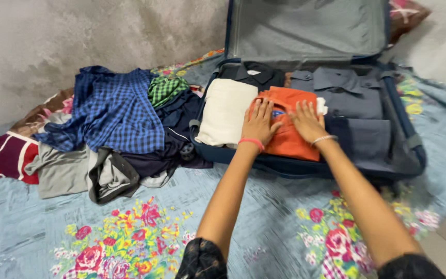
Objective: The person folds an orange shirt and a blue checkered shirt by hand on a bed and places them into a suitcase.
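An open dark blue suitcase (409, 139) lies on a bed, its lid raised against the wall. Inside are folded clothes: a cream garment (225, 111), an orange folded shirt (287, 142), a black shirt (254, 75) and grey-blue shirts (347, 93). My left hand (260, 121) rests flat on the orange shirt, fingers spread. My right hand (306, 120) presses flat on the same shirt just beside it. A pink band circles my left wrist and a silver bracelet my right.
A heap of loose clothes sits left of the suitcase: a blue checked shirt (112, 111), a green checked piece (165, 89), grey garments (86, 173) and a maroon striped one (9, 157). The floral bedsheet (125, 237) covers the bed. A pillow (406, 15) lies behind the lid.
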